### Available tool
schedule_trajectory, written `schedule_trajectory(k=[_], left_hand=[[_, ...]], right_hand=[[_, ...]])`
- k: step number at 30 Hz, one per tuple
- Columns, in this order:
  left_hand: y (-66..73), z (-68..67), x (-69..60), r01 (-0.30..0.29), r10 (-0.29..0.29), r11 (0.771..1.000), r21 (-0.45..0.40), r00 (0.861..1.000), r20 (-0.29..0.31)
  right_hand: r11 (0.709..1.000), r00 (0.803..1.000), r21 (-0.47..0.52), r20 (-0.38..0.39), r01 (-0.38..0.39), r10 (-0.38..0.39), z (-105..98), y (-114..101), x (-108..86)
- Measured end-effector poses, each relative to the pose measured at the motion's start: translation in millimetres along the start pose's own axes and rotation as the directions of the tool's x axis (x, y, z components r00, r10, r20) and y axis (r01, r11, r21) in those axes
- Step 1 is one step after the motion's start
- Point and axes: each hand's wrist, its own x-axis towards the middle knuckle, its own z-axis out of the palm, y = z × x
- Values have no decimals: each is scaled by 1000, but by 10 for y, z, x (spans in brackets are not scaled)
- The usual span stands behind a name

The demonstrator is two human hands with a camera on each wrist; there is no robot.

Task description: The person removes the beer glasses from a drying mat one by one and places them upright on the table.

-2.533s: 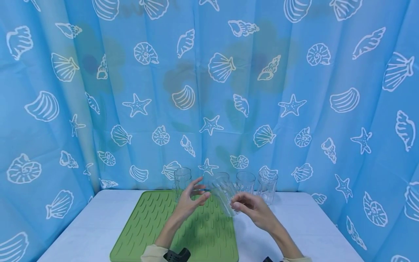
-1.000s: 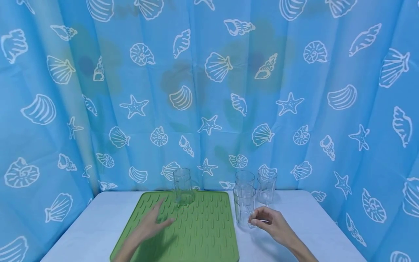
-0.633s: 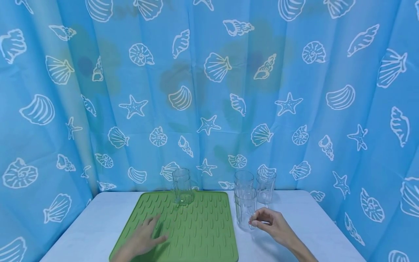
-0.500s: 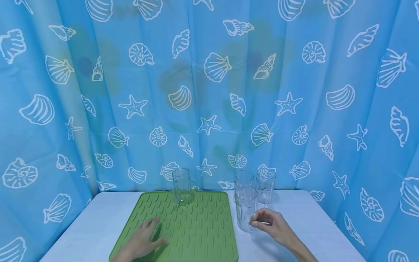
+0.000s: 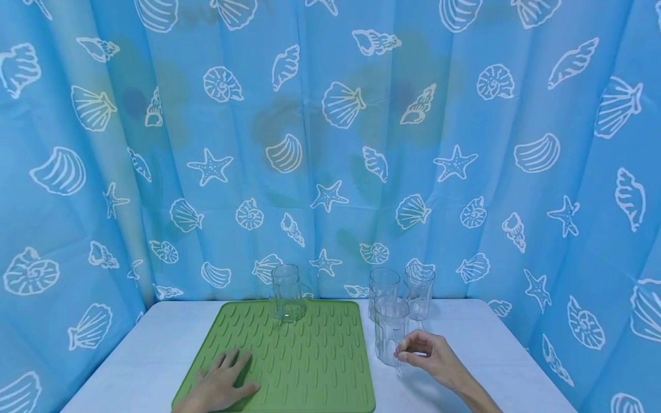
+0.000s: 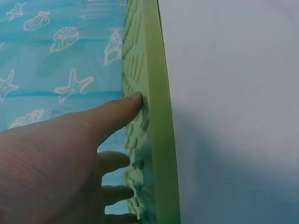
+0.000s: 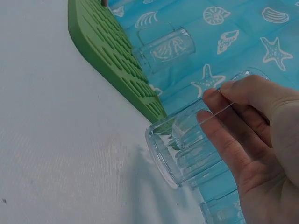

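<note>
My right hand (image 5: 428,355) pinches the handle of a clear glass mug (image 5: 386,330) beside the right edge of the green ridged mat (image 5: 310,367). In the right wrist view, thumb and fingertips meet at the handle of that mug (image 7: 163,149), whose base is at the white table. My left hand (image 5: 219,381) lies on the mat's front left part, fingers spread and holding nothing. The left wrist view shows its thumb and fingertips touching the mat (image 6: 161,140). Another glass mug (image 5: 288,295) stands toward the mat's back edge.
Two more clear mugs, one back mug (image 5: 382,281) and one farther right (image 5: 420,292), stand on the white table (image 5: 480,355) close behind the held one. A blue shell-patterned curtain (image 5: 330,143) hangs around the table's back and sides.
The held mug has come from a tilt above the mat to upright on the table at right, then shifted slightly rightward. My left hand has moved down and left onto the mat.
</note>
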Motion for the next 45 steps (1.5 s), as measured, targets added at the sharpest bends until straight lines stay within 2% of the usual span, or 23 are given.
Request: schedule_trajectory(k=[6,12,17,22,30,34,39,45], left_hand=[[-35,11,4,15,-16,1000,24,998,56],[-46,25,26,25,-28,999,46,997,69],[-55,47,40,27,-29,999,29,994,102],[-50,70,34,17,-19,1000,23,994,105],[-23,61,-12,3,-5,1000,15,996,92],[-24,56,-28,-1,-1,1000,22,996,86],[-33,57,-24,1,-2,1000,16,996,91],[-63,64,-25,8,-9,1000,20,996,89]], right_hand=[[1000,1000,1,18,4,-4,-23,36,-13],[1000,999,-8,26,-30,30,-46,17,-24],[999,998,-14,45,-31,32,-75,7,-29],[999,998,-30,52,-43,44,-101,18,-29],[991,998,-127,40,-41,46,-142,12,-23],[985,998,-158,3,-61,63,-169,-27,-27],[971,993,-217,-83,-99,83,-198,-109,-15],[951,986,-293,-158,-102,57,-152,-313,30]])
